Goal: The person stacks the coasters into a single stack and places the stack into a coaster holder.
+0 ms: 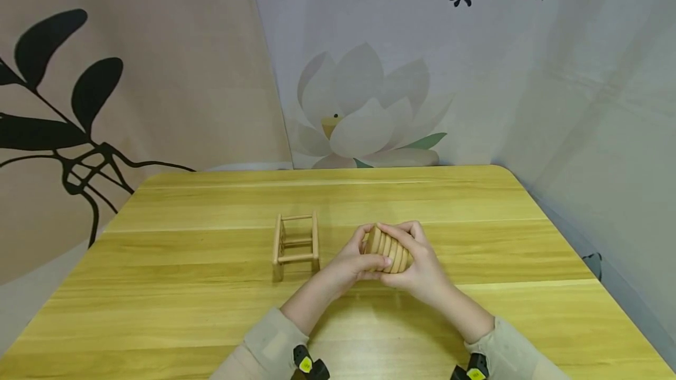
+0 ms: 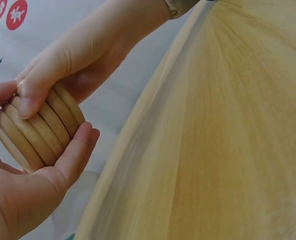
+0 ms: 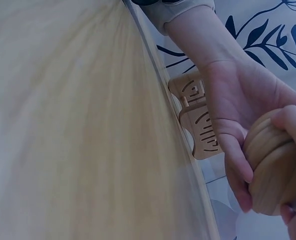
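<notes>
Both hands hold a stack of several round, light wooden discs [image 1: 389, 251], coaster-like, above the middle of the table. My left hand [image 1: 345, 263] curls round the stack's left end, its thumb over the near edges. From the other side my right hand [image 1: 422, 265] grips it, with fingers over the top and the thumb underneath. In the left wrist view the discs [image 2: 40, 132] lie face to face, tilted, with their rims showing. To the left stands a small wooden rack [image 1: 315, 245] with crossbars; its side panels [image 3: 200, 127] have cut slots in the right wrist view.
The wooden table [image 1: 185, 298] reaches out on all sides of the hands, with rounded far corners. Behind it hangs a printed cloth [image 1: 364, 16] with a pale lotus, dark leaves and brush characters. Each sleeve cuff has a black wrist device [image 1: 311, 363] near it.
</notes>
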